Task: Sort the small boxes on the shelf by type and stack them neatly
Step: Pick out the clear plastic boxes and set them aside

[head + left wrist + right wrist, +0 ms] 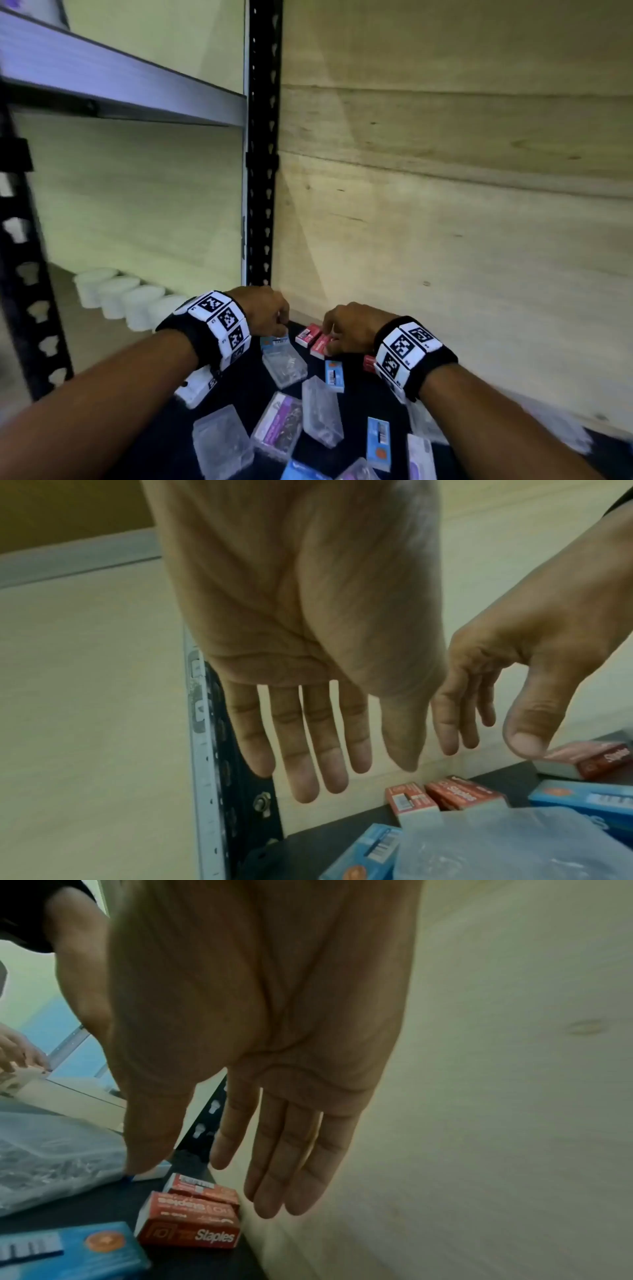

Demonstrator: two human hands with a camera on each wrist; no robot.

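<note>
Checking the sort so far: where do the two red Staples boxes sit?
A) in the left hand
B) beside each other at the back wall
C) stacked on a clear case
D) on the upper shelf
B: the two red Staples boxes lie side by side against the wooden back wall; both hands are open.

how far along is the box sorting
Early. Done: two red staples boxes lie side by side at the back wall. In hand: nothing; the left hand and right hand hover open over them. Left: a third red box, the blue boxes and clear cases lie scattered, unstacked.
</note>
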